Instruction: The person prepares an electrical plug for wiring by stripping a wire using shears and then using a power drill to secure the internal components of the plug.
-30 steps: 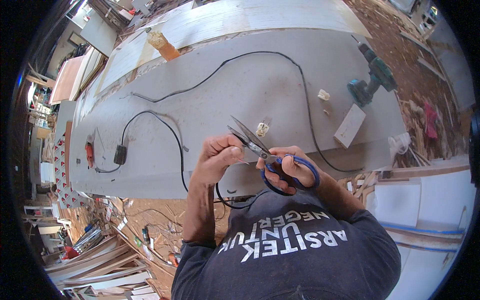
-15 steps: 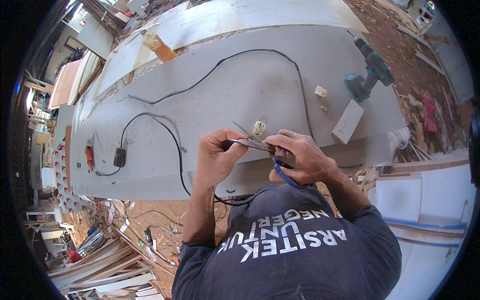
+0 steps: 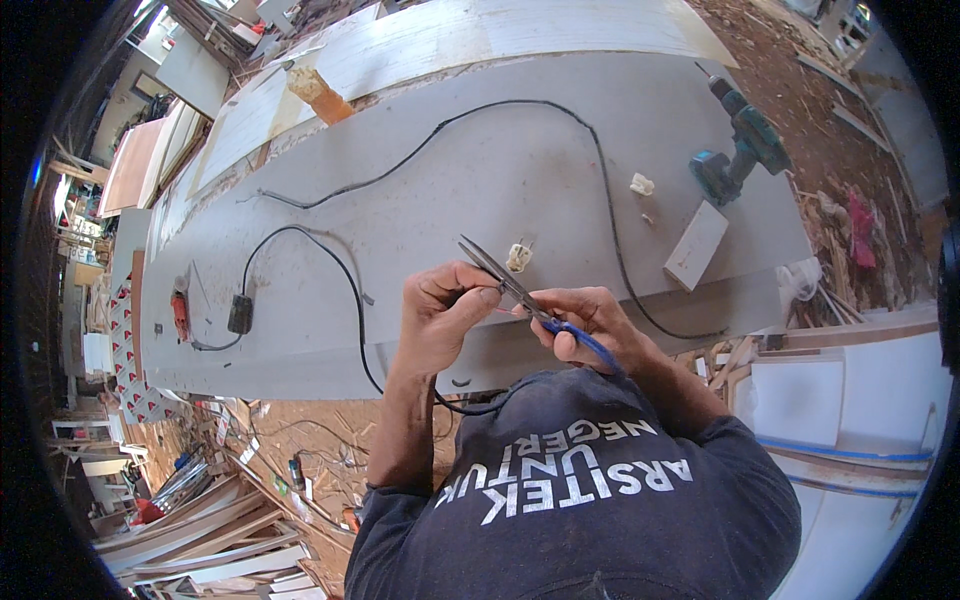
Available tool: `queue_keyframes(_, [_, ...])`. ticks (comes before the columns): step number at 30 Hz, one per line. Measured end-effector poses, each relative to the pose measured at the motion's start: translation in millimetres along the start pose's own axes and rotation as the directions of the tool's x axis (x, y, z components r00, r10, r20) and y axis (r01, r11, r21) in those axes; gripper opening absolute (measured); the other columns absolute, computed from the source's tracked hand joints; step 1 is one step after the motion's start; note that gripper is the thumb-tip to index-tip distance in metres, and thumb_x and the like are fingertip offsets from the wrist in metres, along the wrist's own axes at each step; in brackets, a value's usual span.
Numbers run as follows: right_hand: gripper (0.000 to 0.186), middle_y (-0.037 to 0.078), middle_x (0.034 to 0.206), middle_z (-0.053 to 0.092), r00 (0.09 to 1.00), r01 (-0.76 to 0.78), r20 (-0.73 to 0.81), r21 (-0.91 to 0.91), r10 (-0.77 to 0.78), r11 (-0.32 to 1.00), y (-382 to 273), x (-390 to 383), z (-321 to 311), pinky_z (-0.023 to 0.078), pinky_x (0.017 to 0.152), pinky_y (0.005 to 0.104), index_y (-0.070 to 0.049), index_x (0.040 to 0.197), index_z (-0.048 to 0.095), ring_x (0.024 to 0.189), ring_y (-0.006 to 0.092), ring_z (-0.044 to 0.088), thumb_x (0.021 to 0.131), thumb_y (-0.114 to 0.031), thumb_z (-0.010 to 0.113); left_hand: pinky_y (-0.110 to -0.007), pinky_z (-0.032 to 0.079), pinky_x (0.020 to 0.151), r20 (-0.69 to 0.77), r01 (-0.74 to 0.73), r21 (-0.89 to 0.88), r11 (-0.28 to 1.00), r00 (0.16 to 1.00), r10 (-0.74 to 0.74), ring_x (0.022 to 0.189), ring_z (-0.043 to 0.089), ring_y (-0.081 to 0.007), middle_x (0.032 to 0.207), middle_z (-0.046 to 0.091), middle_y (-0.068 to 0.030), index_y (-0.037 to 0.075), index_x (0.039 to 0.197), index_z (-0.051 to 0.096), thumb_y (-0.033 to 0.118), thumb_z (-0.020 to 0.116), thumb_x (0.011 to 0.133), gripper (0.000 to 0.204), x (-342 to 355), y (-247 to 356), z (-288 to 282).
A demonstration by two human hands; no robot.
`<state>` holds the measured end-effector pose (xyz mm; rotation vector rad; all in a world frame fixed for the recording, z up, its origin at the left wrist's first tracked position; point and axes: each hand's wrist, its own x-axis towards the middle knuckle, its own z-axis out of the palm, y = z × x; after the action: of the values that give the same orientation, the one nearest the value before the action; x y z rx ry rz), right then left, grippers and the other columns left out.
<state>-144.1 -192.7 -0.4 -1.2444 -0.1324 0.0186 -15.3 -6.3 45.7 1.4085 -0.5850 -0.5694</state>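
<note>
My left hand (image 3: 437,330) pinches the end of a thin wire, with a red length (image 3: 506,309) showing beside the scissor blades. My right hand (image 3: 590,330) grips blue-handled scissors (image 3: 492,264), their long metal blades angled up and leftward across my left fingertips. Whether the blades close on the wire is too small to tell. A black cable (image 3: 356,295) runs down over the near table edge below my hands. Just beyond the blades lies an opened cream plug (image 3: 518,258), and another cream plug piece (image 3: 642,184) sits farther right.
The grey tabletop (image 3: 420,200) also holds a cordless drill (image 3: 745,140), a white block (image 3: 696,245), a red-handled tool (image 3: 180,312), a black cable-mounted box (image 3: 240,314) and an orange bottle (image 3: 325,100). Wood boards (image 3: 190,530) and scraps cover the floor below.
The scissors have pivoted: half a second ago they lay flatter, and now the blades point more steeply up-left. My right hand has rotated with them; my left hand has shifted slightly.
</note>
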Motion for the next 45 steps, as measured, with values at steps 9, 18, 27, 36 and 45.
queue_keyframes(9, [0.077, 0.005, 0.075, 0.055, 0.999, -0.03, -0.022, 0.15, 0.034, 0.988, -10, -1, -11, 0.043, 0.05, 0.0232, 0.001, 0.129, 0.059, 0.064, 0.009, 0.055, 0.087, -0.063, 0.068, -0.021, 0.034, 0.052, 0.033, 0.085, -0.124, 0.989, 0.996, -0.082, 0.059, 0.05, -0.0048, 0.071, 0.065, -0.0028, -0.001, 0.091, 0.07, 0.005, 0.065, 0.088, 0.009, 3, -3, 6])
queue_keyframes(18, [0.049, 0.021, 0.114, 0.064, 0.876, -0.482, -0.476, -0.872, -0.083, -0.081, 49, 7, -115, 0.05, 0.089, 0.0533, -0.011, 0.125, 0.064, 0.109, 0.038, 0.063, 0.084, -0.036, 0.073, -0.022, 0.046, 0.061, 0.067, -0.006, 0.111, 0.994, 0.998, -0.002, 0.068, 0.058, -0.0062, 0.076, 0.066, -0.0009, -0.002, 0.094, 0.072, 0.007, 0.066, 0.096, 0.011, 8, -1, 4])
queue_keyframes(27, [0.025, 0.015, 0.108, 0.069, 0.861, 0.421, 0.156, -0.753, -0.484, 0.506, -71, 37, -9, 0.054, 0.083, 0.0378, -0.004, 0.112, 0.07, 0.094, 0.0295, 0.068, 0.087, -0.008, 0.071, -0.023, 0.047, 0.063, 0.106, -0.029, 0.218, 0.975, 0.994, 0.006, 0.071, 0.058, -0.0065, 0.075, 0.065, -0.0006, -0.003, 0.09, 0.071, 0.005, 0.064, 0.095, 0.011, 7, 7, 12])
queue_keyframes(36, [0.012, 0.01, 0.083, 0.069, 0.851, 0.417, 0.249, -0.855, -0.462, 0.308, -63, 37, -19, 0.052, 0.066, 0.0417, -0.005, 0.083, 0.066, 0.079, 0.0305, 0.067, 0.087, -0.015, 0.071, -0.024, 0.041, 0.056, 0.187, -0.049, 0.364, 0.93, 0.982, -0.021, 0.066, 0.052, -0.0063, 0.072, 0.063, 0.0023, 0.001, 0.084, 0.069, 0.007, 0.067, 0.091, 0.01, 17, 10, 13])
queue_keyframes(45, [0.016, 0.014, 0.067, 0.064, 0.994, 0.025, -0.074, -0.593, -0.085, 0.805, -55, 27, -19, 0.044, 0.058, 0.0356, 0.001, 0.079, 0.063, 0.058, 0.0244, 0.056, 0.086, -0.012, 0.067, -0.031, 0.047, 0.06, 0.322, -0.527, 0.672, 0.52, 0.841, 0.435, 0.064, 0.06, -0.0203, 0.075, 0.064, -0.0104, 0.0, 0.082, 0.064, 0.001, 0.073, 0.081, 0.01, 14, 4, 25])
